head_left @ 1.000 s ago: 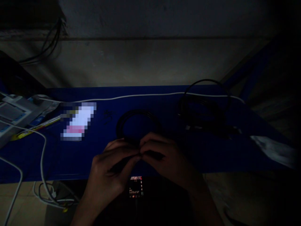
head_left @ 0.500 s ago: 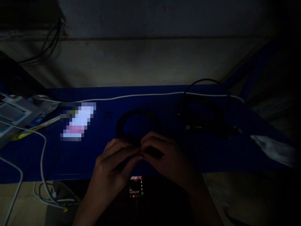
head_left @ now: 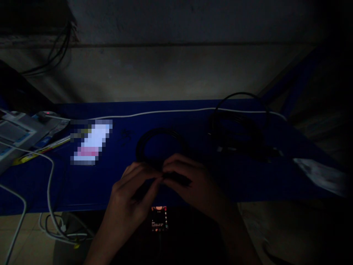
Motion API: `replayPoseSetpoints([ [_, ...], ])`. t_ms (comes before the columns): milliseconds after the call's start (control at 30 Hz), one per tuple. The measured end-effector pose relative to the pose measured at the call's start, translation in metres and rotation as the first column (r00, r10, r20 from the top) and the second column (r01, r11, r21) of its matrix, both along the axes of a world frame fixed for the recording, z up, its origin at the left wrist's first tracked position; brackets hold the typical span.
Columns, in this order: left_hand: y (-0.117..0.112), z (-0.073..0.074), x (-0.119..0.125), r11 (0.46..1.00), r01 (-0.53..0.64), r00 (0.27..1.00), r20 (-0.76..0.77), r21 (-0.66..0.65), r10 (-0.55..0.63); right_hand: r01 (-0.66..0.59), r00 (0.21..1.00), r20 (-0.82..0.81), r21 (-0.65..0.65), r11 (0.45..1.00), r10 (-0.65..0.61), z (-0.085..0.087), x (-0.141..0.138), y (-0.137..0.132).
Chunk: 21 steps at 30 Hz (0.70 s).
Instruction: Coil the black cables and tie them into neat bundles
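Over the front of the blue tabletop [head_left: 91,191], my left hand [head_left: 135,187] and my right hand [head_left: 190,180] meet with fingertips touching. Thumb and fingers are pinched together on both. Whatever sits between the tips is too small and dark to make out. A coil of black cable [head_left: 160,130] lies just beyond them, its near side hidden behind my fingers. Below my hands glows the lit screen of a phone [head_left: 159,219], with a thin cord running down from it.
A larger heap of black cable [head_left: 237,129] lies at the right, near a crumpled pale plastic bag [head_left: 320,175]. A white cord [head_left: 154,112] crosses the back. At left are a blurred-out bright patch [head_left: 93,141], a grey device [head_left: 16,132] and loose white cables [head_left: 51,184].
Both hands have shifted very slightly to the left, fingertips still together. The picture on the phone screen differs. The cables on the table have not moved.
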<state>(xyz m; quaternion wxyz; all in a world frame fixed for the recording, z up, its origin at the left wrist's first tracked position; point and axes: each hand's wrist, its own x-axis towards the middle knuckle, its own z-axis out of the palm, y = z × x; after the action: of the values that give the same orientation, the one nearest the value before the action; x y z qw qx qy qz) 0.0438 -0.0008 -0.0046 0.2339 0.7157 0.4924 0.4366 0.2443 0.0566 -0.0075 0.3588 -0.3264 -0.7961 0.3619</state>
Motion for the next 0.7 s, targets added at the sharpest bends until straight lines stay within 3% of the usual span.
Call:
replayPoseSetpoints([
  [700,-0.0008,0.0003,-0.0014,0.998,-0.029,0.999,0.045,-0.047,0.031,-0.015,1.0,-0.026,-0.055,0.998,0.013,0.0026,0.0037,-0.0035],
])
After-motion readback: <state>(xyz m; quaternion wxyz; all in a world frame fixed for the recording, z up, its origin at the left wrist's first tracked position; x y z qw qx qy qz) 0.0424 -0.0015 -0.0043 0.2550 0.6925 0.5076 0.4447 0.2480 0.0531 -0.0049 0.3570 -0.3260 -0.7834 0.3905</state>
